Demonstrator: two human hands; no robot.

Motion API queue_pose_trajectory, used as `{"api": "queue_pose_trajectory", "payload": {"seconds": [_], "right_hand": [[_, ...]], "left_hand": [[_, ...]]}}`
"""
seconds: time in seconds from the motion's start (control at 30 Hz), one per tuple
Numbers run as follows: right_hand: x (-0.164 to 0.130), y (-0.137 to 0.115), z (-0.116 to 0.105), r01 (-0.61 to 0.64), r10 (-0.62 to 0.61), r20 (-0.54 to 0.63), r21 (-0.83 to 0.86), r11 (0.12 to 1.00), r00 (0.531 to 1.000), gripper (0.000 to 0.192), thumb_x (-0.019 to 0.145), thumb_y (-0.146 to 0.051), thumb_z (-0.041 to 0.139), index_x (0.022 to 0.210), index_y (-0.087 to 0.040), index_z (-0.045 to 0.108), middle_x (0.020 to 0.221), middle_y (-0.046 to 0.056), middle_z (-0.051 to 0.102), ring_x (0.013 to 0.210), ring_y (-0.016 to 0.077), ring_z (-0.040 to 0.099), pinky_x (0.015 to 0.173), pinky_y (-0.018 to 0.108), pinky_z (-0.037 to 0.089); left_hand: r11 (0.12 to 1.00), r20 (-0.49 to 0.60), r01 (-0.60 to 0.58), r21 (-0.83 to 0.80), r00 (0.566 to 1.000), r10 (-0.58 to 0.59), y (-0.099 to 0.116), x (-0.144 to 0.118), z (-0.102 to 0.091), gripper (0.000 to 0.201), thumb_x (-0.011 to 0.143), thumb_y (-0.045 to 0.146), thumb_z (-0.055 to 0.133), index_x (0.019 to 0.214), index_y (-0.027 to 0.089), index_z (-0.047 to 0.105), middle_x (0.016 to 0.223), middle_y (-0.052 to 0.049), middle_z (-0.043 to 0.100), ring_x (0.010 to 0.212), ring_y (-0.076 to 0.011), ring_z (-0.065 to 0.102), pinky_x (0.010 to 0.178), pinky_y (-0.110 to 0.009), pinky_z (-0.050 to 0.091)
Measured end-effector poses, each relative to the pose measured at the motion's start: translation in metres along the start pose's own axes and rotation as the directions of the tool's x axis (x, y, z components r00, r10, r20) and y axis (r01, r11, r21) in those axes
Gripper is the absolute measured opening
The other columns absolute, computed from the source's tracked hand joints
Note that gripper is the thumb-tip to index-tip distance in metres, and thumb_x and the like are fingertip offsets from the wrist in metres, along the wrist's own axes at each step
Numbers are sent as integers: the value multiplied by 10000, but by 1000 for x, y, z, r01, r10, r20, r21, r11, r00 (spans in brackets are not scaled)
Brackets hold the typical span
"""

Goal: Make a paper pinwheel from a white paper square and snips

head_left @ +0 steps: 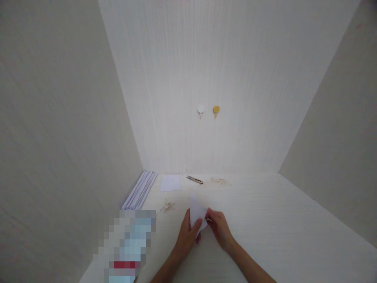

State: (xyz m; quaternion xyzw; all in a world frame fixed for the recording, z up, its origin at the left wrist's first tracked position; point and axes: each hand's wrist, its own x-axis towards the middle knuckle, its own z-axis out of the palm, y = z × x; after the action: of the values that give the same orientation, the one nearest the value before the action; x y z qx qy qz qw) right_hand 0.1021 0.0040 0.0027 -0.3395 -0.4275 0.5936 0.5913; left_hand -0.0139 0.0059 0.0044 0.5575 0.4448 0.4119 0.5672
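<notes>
A small white folded paper piece [196, 214] stands up between both hands just above the white desk [265, 236]. My left hand [187, 234] grips its left lower side with thumb and fingers. On the right, my right hand [219, 228] pinches the paper's edge. The paper shows a pointed, roughly triangular shape.
A white square sheet [170, 182] and a small metal clipper-like tool [194, 180] lie at the back. Brownish scraps [218, 181] and a small scrap [168, 205] lie nearby. Paper strips [140, 190] lean along the left wall. Two hooks [208, 111] hang on the back wall. A blurred object [128, 247] sits left.
</notes>
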Motion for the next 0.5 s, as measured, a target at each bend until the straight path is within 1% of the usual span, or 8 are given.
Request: {"api": "queue_pose_trajectory", "payload": {"seconds": [0.1,0.17,0.27,0.33,0.43,0.5], "right_hand": [[-4,-1,0,-15,16,13,-37,999,1000,410,755,-446,482,503,-139,588,405,17,510,420,145,505,455,270,410],[-4,1,-1,-20,20,-7,-32,999,1000,423,766,-436,474,491,-130,573,388,12,499,379,136,482,421,269,398],[-2,4,-4,-7,5,-50,-42,999,999,410,746,-423,508,464,-128,546,399,8,502,348,121,453,375,258,373],[-1,5,-5,5,-11,-89,-75,997,996,384,702,-431,556,465,-130,540,417,6,511,365,122,461,372,252,370],[-1,4,-5,-11,5,-55,-117,993,998,324,629,-432,617,510,-139,545,452,-4,529,389,124,484,399,253,384],[-2,2,-4,-14,11,-23,-138,990,1000,275,599,-400,646,549,-150,543,466,-22,523,388,113,481,421,251,391]], "left_hand": [[1000,22,-17,-11,1000,17,2,-1,2,389,711,412,499,982,155,387,670,19,477,403,-65,403,391,-221,334],[1000,29,-17,-14,999,17,4,-1,4,360,703,357,517,974,151,399,694,6,492,439,-73,433,426,-225,358],[1000,28,-26,9,999,25,3,-2,4,320,692,295,529,958,151,422,699,2,502,487,-84,457,465,-224,377],[999,31,-42,14,999,41,1,-2,3,289,693,283,526,937,156,436,699,5,504,494,-80,454,477,-221,381],[999,35,-40,7,999,40,-3,-2,1,280,706,287,505,941,148,444,686,9,505,485,-76,446,480,-218,384],[999,30,-35,-2,999,35,-4,-3,0,374,721,292,486,1053,136,410,735,-15,533,505,-86,468,505,-232,406]]}}
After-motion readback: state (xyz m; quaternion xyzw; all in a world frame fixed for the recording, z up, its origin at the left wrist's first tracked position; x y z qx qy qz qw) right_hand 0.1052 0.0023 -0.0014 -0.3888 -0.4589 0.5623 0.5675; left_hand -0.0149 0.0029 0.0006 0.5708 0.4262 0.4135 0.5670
